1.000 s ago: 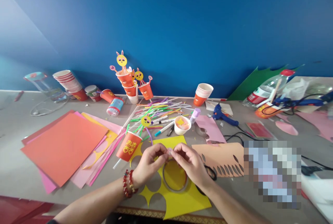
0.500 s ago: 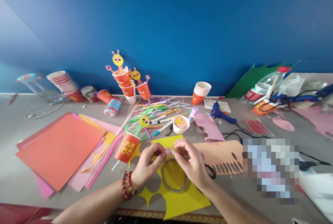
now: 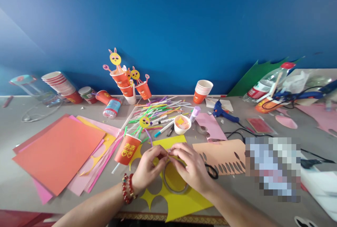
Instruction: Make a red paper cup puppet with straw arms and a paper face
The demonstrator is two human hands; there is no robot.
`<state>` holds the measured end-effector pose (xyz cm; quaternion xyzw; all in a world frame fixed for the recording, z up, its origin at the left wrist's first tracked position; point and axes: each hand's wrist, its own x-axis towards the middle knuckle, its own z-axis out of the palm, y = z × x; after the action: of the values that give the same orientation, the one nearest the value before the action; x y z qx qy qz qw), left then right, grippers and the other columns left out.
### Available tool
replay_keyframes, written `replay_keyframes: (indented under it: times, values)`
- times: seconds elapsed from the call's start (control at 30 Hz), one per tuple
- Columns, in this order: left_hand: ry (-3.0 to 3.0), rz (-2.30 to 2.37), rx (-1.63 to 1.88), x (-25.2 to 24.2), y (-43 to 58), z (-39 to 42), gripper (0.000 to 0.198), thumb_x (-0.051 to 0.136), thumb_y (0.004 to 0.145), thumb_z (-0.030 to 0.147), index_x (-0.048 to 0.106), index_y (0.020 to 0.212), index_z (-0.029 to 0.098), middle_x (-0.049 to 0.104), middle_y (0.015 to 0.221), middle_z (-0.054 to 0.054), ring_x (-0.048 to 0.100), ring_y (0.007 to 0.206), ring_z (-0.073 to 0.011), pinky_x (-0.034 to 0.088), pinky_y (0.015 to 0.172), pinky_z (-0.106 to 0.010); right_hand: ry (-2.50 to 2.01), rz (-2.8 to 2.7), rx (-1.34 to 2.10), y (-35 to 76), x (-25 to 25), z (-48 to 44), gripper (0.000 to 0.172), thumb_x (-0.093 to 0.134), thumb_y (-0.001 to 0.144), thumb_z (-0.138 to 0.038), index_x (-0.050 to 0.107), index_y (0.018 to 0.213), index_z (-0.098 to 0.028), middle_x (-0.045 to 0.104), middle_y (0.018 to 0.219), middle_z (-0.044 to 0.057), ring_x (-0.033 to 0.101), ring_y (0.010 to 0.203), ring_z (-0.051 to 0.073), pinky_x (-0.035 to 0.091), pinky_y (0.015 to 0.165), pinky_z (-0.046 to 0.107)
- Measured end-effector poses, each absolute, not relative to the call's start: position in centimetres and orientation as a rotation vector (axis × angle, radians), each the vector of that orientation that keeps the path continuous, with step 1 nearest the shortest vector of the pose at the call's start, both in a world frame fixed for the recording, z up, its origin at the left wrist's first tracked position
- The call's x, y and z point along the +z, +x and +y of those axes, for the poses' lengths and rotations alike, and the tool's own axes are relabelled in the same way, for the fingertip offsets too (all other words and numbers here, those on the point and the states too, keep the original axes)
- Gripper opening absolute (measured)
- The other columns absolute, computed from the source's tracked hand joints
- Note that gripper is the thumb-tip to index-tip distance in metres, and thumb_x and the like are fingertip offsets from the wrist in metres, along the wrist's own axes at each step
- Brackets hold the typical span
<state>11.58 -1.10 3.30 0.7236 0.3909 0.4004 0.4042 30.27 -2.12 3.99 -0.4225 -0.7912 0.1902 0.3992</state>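
Observation:
Between my two hands a small pale pink piece (image 3: 169, 152), perhaps paper, is pinched and mostly covered by fingertips. My left hand (image 3: 152, 163), with red beads at its wrist, grips it by thumb and forefinger. From the other side, my right hand (image 3: 188, 165) closes on it, with the fingertips of both hands meeting. Just below them a roll of tape (image 3: 175, 192) lies flat on a yellow sheet (image 3: 191, 204) with round cut-outs. A black scissors handle (image 3: 217, 173) shows beside my right hand. Left of my hands leans a red paper cup (image 3: 128, 149) with straws and a yellow bunny face (image 3: 144, 122).
Behind lie many straws (image 3: 158, 109) and a white cup (image 3: 182, 127) of paper scraps. Coloured sheets (image 3: 60, 153) cover the left; peach paper (image 3: 223, 149) with leaf-shaped holes, a blue glue gun (image 3: 223, 112) and black cords (image 3: 237, 132) lie right. Bunny cups (image 3: 119, 77) stand by the wall.
The pink piece, visible between the fingertips before, is now mostly covered as the fingers have come closer together. The view has shifted slightly.

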Motion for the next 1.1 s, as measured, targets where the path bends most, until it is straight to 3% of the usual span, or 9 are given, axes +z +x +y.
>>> replay_keyframes:
  times: [0.9, 1.1]
  values:
    - [1.815, 0.995, 0.958, 3.5, 11.62, -1.17, 0.01, 0.055, 0.088, 0.014, 0.058, 0.08, 0.018, 0.061, 0.076, -0.001, 0.057, 0.071, -0.0142, 0.045, 0.067, -0.023, -1.093, -2.019, 0.573, 30.5, 4.0, -2.19, 0.015, 0.053, 0.091, -0.015, 0.064, 0.088, -0.023, 0.071, 0.096, 0.009, 0.068, 0.091, 0.023, 0.055, 0.078, 0.033]
    - [1.764, 1.015, 0.941, 3.6, 11.64, -1.17, 0.012, 0.057, 0.09, 0.019, 0.058, 0.078, 0.017, 0.06, 0.074, -0.001, 0.054, 0.07, -0.0138, 0.043, 0.066, -0.024, -1.111, -1.999, 0.582, 30.35, 4.32, -2.13, 0.018, 0.051, 0.088, -0.01, 0.06, 0.081, -0.024, 0.069, 0.089, 0.007, 0.067, 0.084, 0.022, 0.053, 0.072, 0.03]
